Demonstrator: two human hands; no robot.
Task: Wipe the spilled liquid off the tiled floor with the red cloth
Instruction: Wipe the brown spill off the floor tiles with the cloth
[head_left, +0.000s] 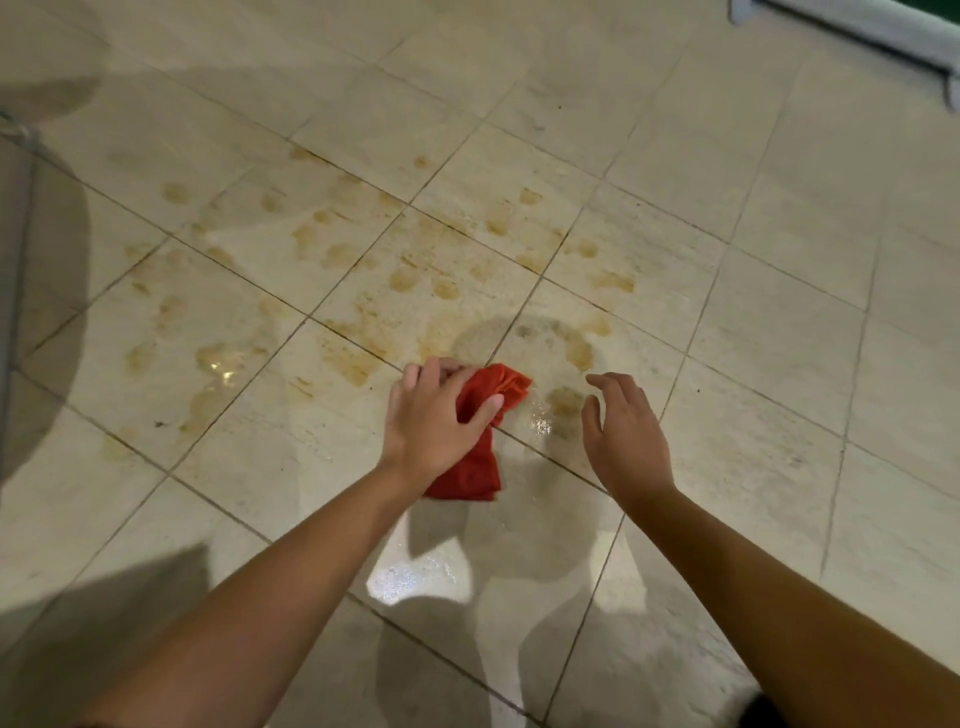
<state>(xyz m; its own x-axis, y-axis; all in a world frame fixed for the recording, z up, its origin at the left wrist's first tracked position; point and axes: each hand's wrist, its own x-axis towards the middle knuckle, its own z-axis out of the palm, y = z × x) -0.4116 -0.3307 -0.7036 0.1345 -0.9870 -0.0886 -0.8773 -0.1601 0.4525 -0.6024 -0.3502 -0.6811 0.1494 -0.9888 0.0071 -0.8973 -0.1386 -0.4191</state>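
A crumpled red cloth lies on the beige tiled floor at the near edge of the spill. My left hand grips the cloth from above, with the thumb curled over its top fold. My right hand hovers just right of the cloth with relaxed, spread fingers and holds nothing. Brownish-yellow spilled liquid is spread in blotches and smears over several tiles beyond the hands. A wet shiny patch lies between the two hands.
A grey rounded object stands at the left edge. A pale metal rail or frame crosses the top right corner. A glossy wet reflection shows on the tile below the cloth. Dry tiles stretch to the right.
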